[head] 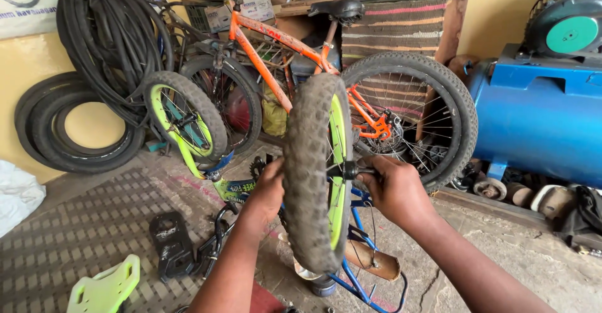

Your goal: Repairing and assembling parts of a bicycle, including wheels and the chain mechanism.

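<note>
Indoors, cracked concrete floor point(533, 269), yellow wall point(19, 68), both hands, left hand point(268, 190), right hand point(395, 190), gripping small wheel point(310, 175) axle

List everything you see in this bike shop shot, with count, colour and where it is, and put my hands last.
small wheel: one, green rim, knobby tyre, centre, held at its hub
overturned small bike: one, green and blue frame, floor behind the held wheel
its mounted wheel: one, green rim, centre left
orange bike: one, standing at the back
spare tyres: several, black, against the left wall
hanging tubes: a bundle, black, upper left wall
compressor tank: one, blue, right
green plastic piece: one, floor, lower left
striped cloth: one, over the back bench
left hand: at the hub's left side
right hand: gripping the axle end on the right
</note>
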